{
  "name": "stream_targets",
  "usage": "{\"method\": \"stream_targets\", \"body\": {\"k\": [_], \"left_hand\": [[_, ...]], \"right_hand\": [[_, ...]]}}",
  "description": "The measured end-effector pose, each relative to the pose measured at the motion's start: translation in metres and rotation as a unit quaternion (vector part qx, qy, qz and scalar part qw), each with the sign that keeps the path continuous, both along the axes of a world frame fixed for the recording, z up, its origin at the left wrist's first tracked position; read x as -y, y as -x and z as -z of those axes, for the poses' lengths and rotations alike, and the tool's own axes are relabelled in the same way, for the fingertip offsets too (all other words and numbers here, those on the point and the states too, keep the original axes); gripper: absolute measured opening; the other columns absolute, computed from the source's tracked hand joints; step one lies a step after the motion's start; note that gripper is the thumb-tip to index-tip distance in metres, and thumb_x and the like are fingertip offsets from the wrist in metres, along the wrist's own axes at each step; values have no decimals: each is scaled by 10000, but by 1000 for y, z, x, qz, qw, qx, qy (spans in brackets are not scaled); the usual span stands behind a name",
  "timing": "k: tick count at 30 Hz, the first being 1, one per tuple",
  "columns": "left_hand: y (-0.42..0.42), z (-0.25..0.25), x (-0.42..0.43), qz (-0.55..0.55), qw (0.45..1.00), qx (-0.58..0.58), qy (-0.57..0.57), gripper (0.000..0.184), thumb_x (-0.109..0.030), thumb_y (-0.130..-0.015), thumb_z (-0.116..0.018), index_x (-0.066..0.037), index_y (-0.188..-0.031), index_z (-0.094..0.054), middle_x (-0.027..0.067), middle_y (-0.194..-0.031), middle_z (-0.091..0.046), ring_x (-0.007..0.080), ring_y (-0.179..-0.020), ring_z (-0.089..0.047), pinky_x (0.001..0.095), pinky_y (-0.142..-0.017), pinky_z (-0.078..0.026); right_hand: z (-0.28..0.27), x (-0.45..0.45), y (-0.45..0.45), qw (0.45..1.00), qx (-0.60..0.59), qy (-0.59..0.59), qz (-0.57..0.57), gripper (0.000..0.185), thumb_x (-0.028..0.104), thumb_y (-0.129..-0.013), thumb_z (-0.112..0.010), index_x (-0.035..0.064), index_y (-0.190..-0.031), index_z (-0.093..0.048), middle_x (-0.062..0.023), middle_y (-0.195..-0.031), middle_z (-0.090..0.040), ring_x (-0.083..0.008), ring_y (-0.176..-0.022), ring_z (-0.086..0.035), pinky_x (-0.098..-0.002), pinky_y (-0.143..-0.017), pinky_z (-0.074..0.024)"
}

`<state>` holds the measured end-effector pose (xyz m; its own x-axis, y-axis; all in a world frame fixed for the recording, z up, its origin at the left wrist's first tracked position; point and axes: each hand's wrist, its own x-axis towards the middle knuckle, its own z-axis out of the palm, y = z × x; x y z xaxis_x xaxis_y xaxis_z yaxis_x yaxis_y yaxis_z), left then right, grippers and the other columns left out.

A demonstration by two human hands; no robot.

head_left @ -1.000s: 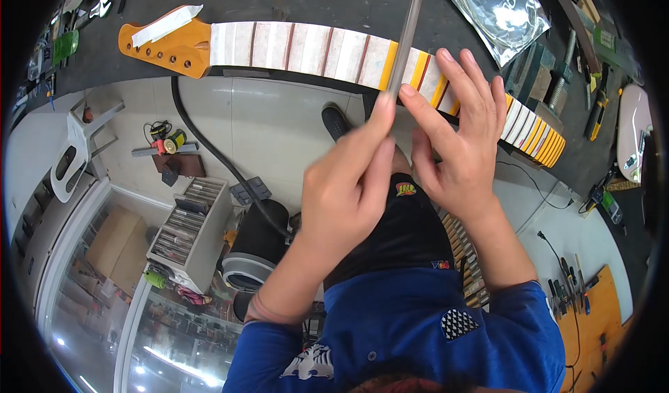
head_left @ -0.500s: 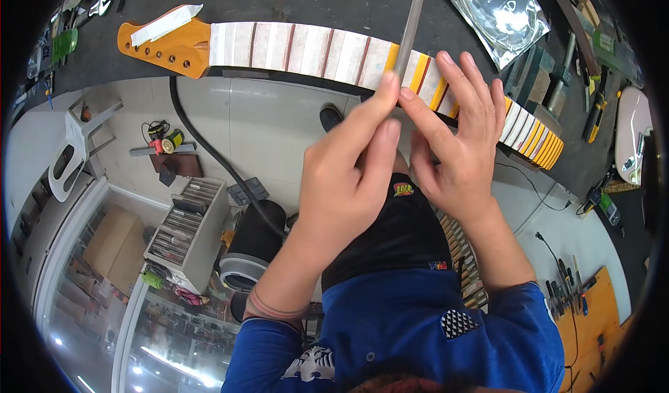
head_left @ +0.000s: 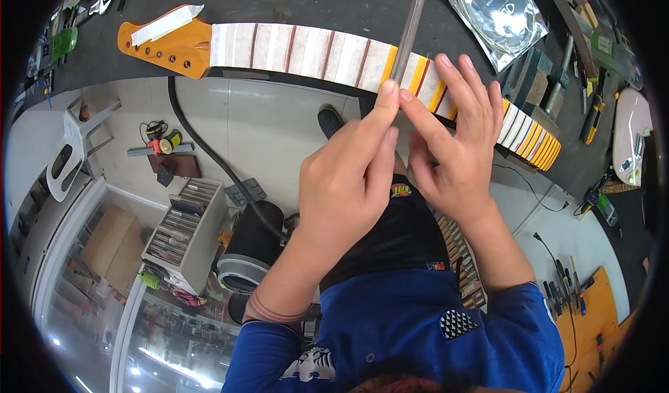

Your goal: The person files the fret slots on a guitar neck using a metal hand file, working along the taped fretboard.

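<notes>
A guitar neck (head_left: 306, 50) with an orange headstock lies across the dark bench, its fingerboard masked with white and yellow tape between the frets. My left hand (head_left: 352, 166) is closed around the near end of a long thin metal file (head_left: 412, 27), which crosses the neck and runs out of the top of the view. My right hand (head_left: 456, 132) has its fingers spread, the fingertips resting on the taped neck just right of the file. The index fingertip is close beside my left fingers. Tape pieces cover part of the headstock (head_left: 167, 44).
A shiny plastic packet (head_left: 495, 17) lies beyond the neck, near a vise (head_left: 533, 79) at the right. Pliers or a yellow-handled tool (head_left: 594, 120) lie further right. Below the bench stand a black hose (head_left: 209, 145) and a drawer unit (head_left: 185, 233).
The file and my left fingers have shifted slightly back and forth along the file's length. My right hand stays nearly in place on the neck.
</notes>
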<state>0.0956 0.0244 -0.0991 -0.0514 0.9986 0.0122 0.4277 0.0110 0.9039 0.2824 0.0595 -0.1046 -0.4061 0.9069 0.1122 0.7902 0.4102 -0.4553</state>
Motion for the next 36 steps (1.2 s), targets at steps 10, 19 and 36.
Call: {"method": "stream_targets", "body": {"k": [10, 19, 36], "left_hand": [[13, -1, 54, 22, 998, -55, 22, 575, 92, -977, -754, 4, -1541, -688, 207, -970, -771, 281, -745, -774, 374, -708, -603], [28, 9, 115, 32, 997, -65, 37, 595, 33, -971, -808, -43, -1550, -697, 132, -823, -695, 278, -554, -609, 382, -560, -525], [22, 6, 101, 22, 996, -70, 42, 574, 37, -977, -786, -47, -1539, -704, 228, -1044, -791, 302, -626, -692, 372, -599, -565]], "right_hand": [[0, -1, -1, 1000, 1, 2, -5, 706, 14, -808, -762, 309, -1449, -785, -163, -1711, -540, -424, -1617, -465, -666, -1326, -208], [1, -1, -2, 1000, 14, -5, -15, 707, 12, -841, -770, 314, -1480, -760, -192, -1712, -534, -457, -1617, -464, -660, -1332, -221], [-1, -1, -2, 1000, 10, -1, -11, 685, 17, -838, -765, 312, -1457, -779, -179, -1714, -534, -437, -1618, -462, -664, -1330, -218]]}}
